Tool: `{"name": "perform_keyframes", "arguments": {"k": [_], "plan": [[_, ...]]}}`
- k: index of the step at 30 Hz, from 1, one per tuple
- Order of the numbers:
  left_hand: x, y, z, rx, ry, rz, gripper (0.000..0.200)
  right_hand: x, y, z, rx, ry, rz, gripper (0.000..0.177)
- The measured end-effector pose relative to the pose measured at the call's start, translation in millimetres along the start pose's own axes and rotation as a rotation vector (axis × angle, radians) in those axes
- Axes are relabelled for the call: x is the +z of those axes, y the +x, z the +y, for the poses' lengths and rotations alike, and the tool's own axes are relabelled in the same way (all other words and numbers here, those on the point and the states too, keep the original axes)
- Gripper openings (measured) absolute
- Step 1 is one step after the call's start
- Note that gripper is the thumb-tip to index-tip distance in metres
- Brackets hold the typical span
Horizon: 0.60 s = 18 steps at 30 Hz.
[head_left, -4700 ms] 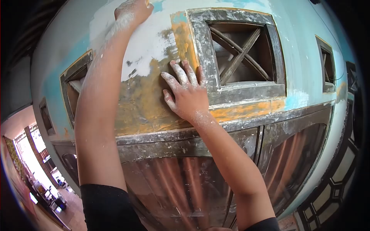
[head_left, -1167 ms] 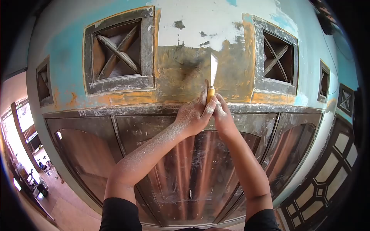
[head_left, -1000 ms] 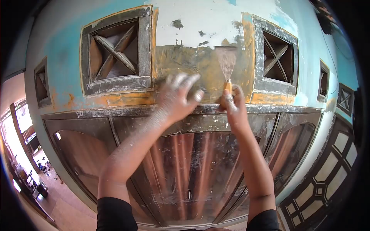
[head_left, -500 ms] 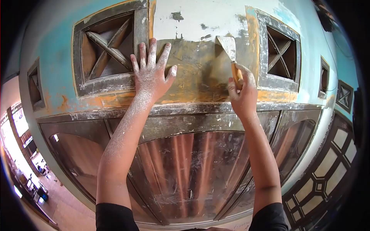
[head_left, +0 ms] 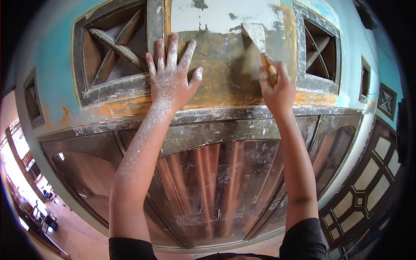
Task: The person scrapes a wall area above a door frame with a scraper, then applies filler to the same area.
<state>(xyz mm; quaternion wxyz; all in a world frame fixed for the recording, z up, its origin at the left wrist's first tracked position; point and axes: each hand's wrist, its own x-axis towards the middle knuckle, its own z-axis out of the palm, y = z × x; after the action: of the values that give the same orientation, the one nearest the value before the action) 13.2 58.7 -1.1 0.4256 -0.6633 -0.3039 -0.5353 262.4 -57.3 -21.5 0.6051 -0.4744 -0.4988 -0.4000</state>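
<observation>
My right hand (head_left: 278, 89) is closed round the wooden handle of a paint scraper (head_left: 255, 38), whose broad metal blade points up against the wall. The blade lies at the border between white paint above and a bared grey-brown patch (head_left: 216, 73) streaked with orange. Flat against the wall, my left hand (head_left: 172, 78) has its fingers spread, over the right edge of a wooden vent frame (head_left: 154, 26). White dust and flakes coat that hand and forearm. Nothing is in the left hand.
A wooden vent with crossed bars (head_left: 115, 45) is at the left, another (head_left: 320, 50) at the right. Below runs a worn wooden ledge (head_left: 216, 113) over glazed panels with orange curtains (head_left: 216, 182). A dark panelled door (head_left: 368, 182) stands at the right. Turquoise paint (head_left: 56, 65) covers the outer wall.
My view has shifted slightly, so the wall appears a bit higher and larger. The scraper blade stays near the white paint's edge, its handle tilted more. My left hand keeps its place on the wall.
</observation>
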Motion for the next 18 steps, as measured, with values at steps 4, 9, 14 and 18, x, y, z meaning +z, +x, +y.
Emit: {"name": "perform_keyframes", "arguments": {"k": [4, 9, 14, 18], "plan": [[-1, 1, 1, -0.002, -0.003, 0.013, 0.072, 3, -4, -4, 0.044, -0.036, -0.056, 0.029], [0, 0, -1, -0.003, -0.017, 0.026, 0.072, 15, 19, -22, 0.04, 0.004, -0.022, 0.031], [0, 0, -2, 0.006, -0.054, 0.063, 0.072, 29, -42, -18, 0.001, 0.009, -0.082, 0.043], [1, 1, -3, 0.006, -0.029, 0.044, 0.072, 30, -2, -33, 0.004, -0.094, -0.108, 0.046]]}}
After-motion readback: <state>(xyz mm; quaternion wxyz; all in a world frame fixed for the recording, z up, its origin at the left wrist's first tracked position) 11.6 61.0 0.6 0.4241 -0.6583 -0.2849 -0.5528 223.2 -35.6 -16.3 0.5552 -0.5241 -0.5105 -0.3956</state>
